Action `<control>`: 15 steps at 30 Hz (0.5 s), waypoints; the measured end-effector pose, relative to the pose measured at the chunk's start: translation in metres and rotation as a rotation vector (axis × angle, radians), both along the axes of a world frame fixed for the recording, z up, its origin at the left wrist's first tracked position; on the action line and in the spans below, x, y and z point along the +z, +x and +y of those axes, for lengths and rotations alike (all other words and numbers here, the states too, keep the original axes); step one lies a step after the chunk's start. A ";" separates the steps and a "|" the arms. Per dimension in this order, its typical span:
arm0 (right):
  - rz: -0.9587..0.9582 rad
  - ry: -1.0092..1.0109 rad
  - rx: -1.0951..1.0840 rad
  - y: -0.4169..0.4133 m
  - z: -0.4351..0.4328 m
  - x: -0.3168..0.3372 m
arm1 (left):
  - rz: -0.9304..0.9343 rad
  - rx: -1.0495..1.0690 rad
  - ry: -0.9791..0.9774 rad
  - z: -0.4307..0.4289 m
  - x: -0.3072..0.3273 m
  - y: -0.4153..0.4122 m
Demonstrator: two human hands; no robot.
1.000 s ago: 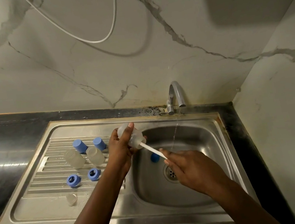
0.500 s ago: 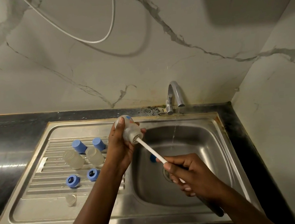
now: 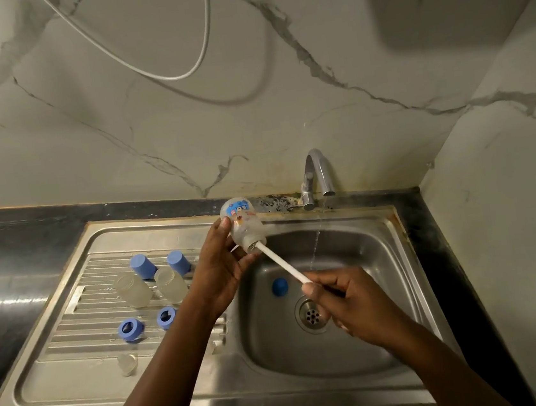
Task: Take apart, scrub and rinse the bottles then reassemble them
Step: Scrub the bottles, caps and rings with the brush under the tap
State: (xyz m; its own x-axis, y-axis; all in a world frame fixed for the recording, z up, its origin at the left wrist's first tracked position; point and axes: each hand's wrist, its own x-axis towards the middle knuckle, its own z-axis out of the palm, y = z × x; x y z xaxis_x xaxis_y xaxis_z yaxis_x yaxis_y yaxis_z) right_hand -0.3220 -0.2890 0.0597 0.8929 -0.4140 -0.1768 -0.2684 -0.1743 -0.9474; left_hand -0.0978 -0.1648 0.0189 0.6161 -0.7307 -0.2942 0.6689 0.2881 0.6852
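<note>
Two hands work over the sink [image 3: 282, 398]. The left hand [image 3: 220, 268] has its fingers curled round a small clear bottle [image 3: 242, 225], tipped so the open mouth points down toward the right hand [image 3: 348, 304]. That way the brush can go in and dirty water can likely run out. The right hand pinches the white brush handle [image 3: 283, 264]; its far end is inside the bottle, so the brush head is hidden. A thin stream runs from the tap [image 3: 318, 173] just beside, handy for rinsing. Two more clear bottles [image 3: 134, 289], two blue caps [image 3: 142, 266] and two blue rings [image 3: 131, 330] lie on the draining board [image 3: 73, 325], probably to drip. One blue piece [image 3: 279, 286] sits in the basin.
</note>
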 end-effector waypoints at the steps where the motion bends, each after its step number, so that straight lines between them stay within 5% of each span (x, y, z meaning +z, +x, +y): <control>1: 0.025 -0.170 -0.011 0.000 -0.004 0.000 | -0.062 0.028 0.068 0.001 -0.001 0.001; 5: 0.203 -0.780 0.017 0.000 -0.013 0.000 | -0.224 0.062 0.198 0.000 0.007 -0.004; 8: 0.239 -0.987 0.130 0.005 -0.005 -0.004 | -0.364 0.092 0.309 -0.006 0.009 -0.011; 10: 0.217 -0.925 0.123 0.005 0.001 -0.005 | -0.368 0.114 0.323 -0.008 0.008 -0.012; 15: 0.085 -0.342 0.039 -0.003 0.003 -0.013 | -0.205 0.053 0.196 -0.003 0.008 -0.008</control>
State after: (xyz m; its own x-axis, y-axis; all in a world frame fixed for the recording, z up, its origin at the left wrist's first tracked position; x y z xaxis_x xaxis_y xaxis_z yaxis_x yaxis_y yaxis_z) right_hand -0.3247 -0.2859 0.0470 0.8974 -0.4278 -0.1079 -0.3303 -0.4893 -0.8071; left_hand -0.1057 -0.1679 0.0270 0.7134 -0.6372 -0.2916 0.4980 0.1683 0.8507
